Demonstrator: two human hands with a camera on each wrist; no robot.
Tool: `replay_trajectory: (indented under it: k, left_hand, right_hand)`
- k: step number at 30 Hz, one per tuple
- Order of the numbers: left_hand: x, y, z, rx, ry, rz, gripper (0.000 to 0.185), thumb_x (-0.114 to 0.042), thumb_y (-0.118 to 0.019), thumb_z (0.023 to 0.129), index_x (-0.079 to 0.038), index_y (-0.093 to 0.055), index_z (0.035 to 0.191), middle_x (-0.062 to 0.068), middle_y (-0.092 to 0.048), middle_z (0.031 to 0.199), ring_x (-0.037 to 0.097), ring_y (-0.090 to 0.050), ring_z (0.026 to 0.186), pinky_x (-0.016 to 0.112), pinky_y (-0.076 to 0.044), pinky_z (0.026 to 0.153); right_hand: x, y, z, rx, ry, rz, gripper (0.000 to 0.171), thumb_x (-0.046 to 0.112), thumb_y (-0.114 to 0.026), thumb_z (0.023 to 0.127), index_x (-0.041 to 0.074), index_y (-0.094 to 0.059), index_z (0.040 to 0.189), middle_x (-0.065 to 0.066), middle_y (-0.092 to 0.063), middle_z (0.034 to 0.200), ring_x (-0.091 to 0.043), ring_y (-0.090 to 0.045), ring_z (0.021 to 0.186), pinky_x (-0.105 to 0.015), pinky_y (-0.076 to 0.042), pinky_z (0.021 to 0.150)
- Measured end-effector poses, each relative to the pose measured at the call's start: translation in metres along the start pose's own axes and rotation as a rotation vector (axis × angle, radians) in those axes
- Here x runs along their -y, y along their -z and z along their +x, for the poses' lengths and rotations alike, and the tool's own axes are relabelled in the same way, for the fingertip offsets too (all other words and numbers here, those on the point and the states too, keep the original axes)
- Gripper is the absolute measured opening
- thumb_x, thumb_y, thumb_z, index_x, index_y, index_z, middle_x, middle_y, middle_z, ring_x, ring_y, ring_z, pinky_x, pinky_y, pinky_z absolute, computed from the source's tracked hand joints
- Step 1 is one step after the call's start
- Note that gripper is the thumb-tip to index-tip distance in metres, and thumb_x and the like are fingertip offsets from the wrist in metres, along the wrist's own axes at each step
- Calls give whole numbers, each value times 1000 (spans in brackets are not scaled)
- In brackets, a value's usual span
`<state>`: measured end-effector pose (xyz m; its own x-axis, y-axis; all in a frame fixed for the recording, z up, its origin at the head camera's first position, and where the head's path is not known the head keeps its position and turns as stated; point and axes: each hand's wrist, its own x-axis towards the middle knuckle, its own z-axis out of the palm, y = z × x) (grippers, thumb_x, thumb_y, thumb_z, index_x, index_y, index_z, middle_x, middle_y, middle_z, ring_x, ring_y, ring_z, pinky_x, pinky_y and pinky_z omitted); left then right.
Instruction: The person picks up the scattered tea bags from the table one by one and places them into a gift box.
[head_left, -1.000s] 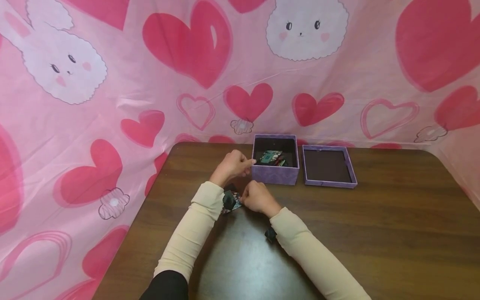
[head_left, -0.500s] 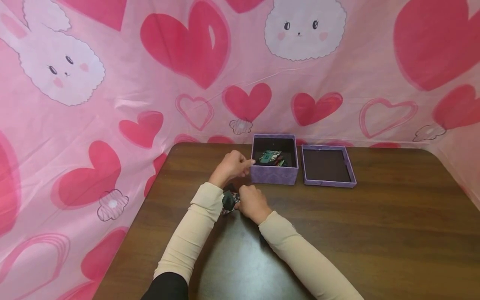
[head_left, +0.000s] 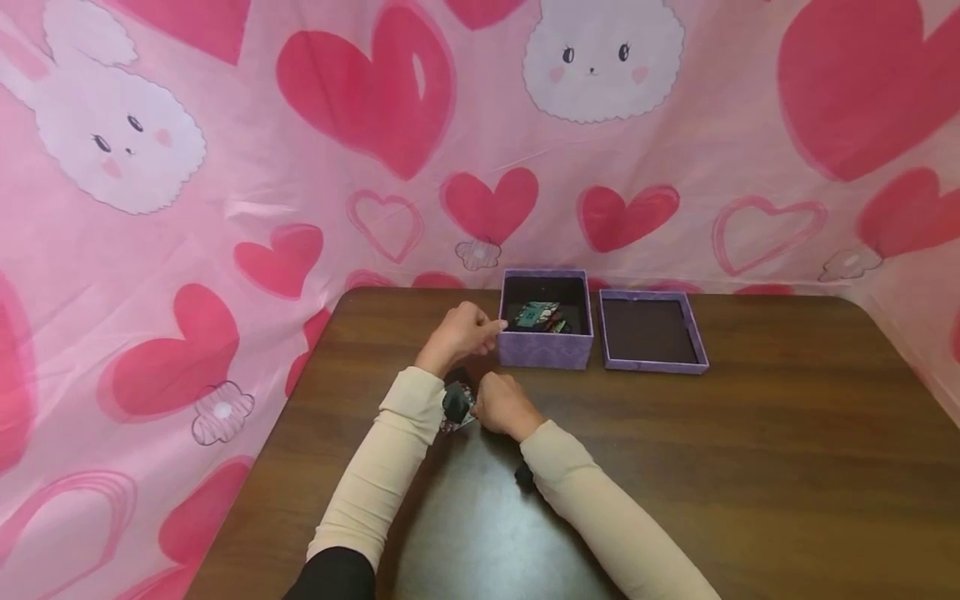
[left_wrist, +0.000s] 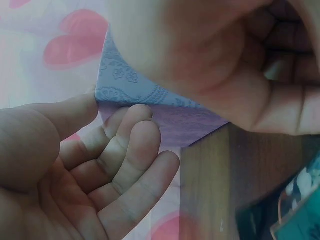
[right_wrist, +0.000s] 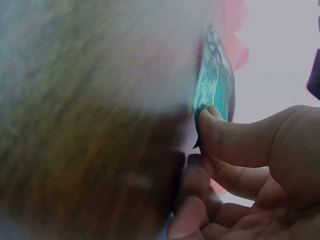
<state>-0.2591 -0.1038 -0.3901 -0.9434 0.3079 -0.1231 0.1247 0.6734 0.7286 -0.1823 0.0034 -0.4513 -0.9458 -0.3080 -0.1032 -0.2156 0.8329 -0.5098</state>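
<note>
An open purple box [head_left: 545,350] with several small cards inside stands at the back of the table. My left hand [head_left: 486,327] holds its near left corner, and in the left wrist view the thumb and curled fingers [left_wrist: 140,115] touch the box [left_wrist: 150,102]. Just in front, my right hand [head_left: 482,405] lies low on the table at a teal patterned card [head_left: 454,422]. In the right wrist view its thumb and fingers [right_wrist: 235,145] pinch the edge of that card [right_wrist: 217,85], which stands tilted on edge.
The purple box lid [head_left: 651,331] lies upside down right of the box. A dark wooden table [head_left: 750,467] runs to the right and front. Pink cloth with hearts and bunnies [head_left: 225,208] hangs behind and on both sides.
My right hand has slid a little left and closer to the card beside my left wrist. The left hand has stayed at the box.
</note>
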Motion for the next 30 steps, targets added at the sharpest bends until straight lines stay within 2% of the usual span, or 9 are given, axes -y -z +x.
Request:
replay_trajectory:
  k: [5,12,15,24,30]
  left_hand:
    - [1,-2,1,-5,3,10,35,-29,-68,98,1,-75,81,7,-70,67,26,-71,66,28,-54,59]
    - [1,-1,1,-3,17,-2,36,-31,-68,98,1,-75,82,7,-70,68,28,-72,70,29,-56,62]
    - [0,0,1,-2,22,-8,36,-31,-68,98,1,-75,83,7,-70,68,31,-72,73,30,-56,63]
    - [-1,2,3,5,34,-22,34,-29,-69,98,1,-74,84,8,-70,69,29,-73,71,30,-57,62]
    - [2,0,4,9,17,-26,34,-29,-68,98,2,-75,84,8,-70,69,29,-73,71,30,-57,63]
  right_hand:
    - [-1,4,-2,-51,39,37,37,14,-79,85,15,-59,54,7,-54,52,-20,-61,62,-36,-53,65]
    - [-9,9,-2,-66,63,257,24,8,-83,80,10,-69,60,7,-61,57,-14,-59,63,-33,-52,67]
    - [-11,11,-2,-73,70,310,19,7,-84,77,8,-71,63,4,-64,61,-14,-58,64,-34,-52,68]
    - [-8,17,0,-117,22,319,16,9,-90,71,5,-74,73,2,-67,70,-23,-62,74,-37,-52,73]
    - [-7,16,-1,-149,10,324,12,6,-85,76,7,-74,70,5,-65,63,-20,-61,69,-35,-52,68]
